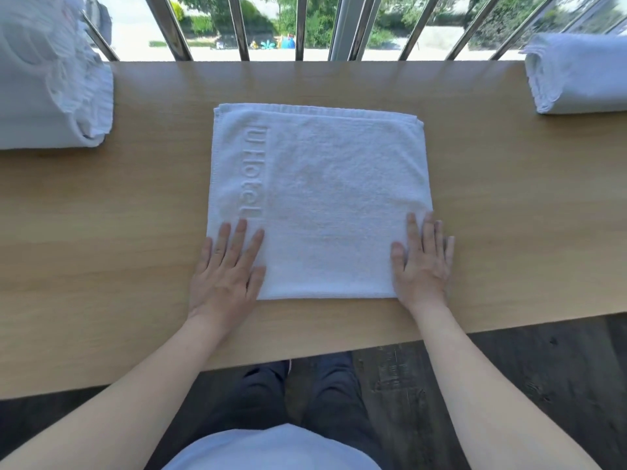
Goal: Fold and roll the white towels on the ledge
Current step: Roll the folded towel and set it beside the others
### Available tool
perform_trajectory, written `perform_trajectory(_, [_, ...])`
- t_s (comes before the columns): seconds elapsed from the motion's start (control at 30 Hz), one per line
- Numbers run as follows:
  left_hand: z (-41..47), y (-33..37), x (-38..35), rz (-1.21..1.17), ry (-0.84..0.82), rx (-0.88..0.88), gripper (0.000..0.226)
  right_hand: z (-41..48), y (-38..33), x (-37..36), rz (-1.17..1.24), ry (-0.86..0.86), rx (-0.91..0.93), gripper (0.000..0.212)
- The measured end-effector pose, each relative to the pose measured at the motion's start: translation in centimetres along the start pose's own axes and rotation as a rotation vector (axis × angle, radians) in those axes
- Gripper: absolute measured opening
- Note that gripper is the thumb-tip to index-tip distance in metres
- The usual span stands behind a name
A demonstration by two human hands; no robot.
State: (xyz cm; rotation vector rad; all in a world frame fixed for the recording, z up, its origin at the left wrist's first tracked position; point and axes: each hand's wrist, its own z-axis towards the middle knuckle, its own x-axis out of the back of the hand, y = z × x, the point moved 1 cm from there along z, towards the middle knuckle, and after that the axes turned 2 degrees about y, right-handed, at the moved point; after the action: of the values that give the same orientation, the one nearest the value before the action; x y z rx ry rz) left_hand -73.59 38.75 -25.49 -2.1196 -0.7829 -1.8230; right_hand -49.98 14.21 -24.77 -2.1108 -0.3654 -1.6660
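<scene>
A: While the left hand [227, 269] and the right hand [422, 262] lie flat, fingers straight and a little spread, what do they press?

B: The folded towel [319, 198], which lies square on the ledge [135, 232]. The left hand is on its near left corner and the right hand on its near right corner. Nothing is pinched.

A: What may go wrong when the rolling begins?

B: I think the layers can slide. At the far edge of the folded towel a lower layer shows a little, so an uneven start may give a cone. A loose first turn would make a soft roll, unlike the rolled towel [576, 72] far to its right. The loose pile [51, 89] to its left is well apart.
</scene>
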Motion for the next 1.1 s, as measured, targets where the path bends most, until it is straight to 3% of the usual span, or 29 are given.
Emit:
perform_trajectory(0.1, [-2.0, -1.9, 0.1, 0.002, 0.031, -0.213, 0.069, -3.7, -1.0, -0.5, -0.043, -0.076, 0.37, 0.068])
perform_trajectory(0.17, [-3.1, -3.0, 0.0, -0.006, 0.056, -0.328, 0.072, -5.8, -1.3, -1.2, -0.067, -0.116, 0.459, 0.073])
perform_trajectory(0.43, [-2.6, -4.9, 1.5, -0.211, 0.399, -0.471, 0.033, -5.9, -1.1, 0.6, 0.029, -0.024, 0.401, 0.057])
perform_trajectory(0.73, [-1.9, -7.9, 2.5, -0.284, 0.249, -0.484, 0.038, -4.1, 0.0, 2.2, 0.027, 0.108, 0.305, 0.061])
perform_trajectory(0.87, [-0.1, -6.9, 3.3, -0.248, 0.449, -0.442, 0.027, -2.1, 0.1, 2.9, 0.008, 0.29, 0.361, 0.056])
perform_trajectory(0.93, [1.1, -6.1, 3.9, -0.217, 0.53, -0.395, 0.045, -0.6, 0.1, 3.5, 0.025, 0.324, 0.327, 0.053])
perform_trajectory(1.0, [2.6, -5.3, 4.9, -0.239, 0.529, -0.287, 0.057, 1.4, -0.3, 4.5, 0.063, 0.361, 0.278, 0.048])
perform_trajectory(1.1, [5.4, -4.5, 6.7, -0.363, 0.455, 0.009, 0.057, 4.8, -1.3, 6.4, 0.155, 0.38, 0.213, 0.041])
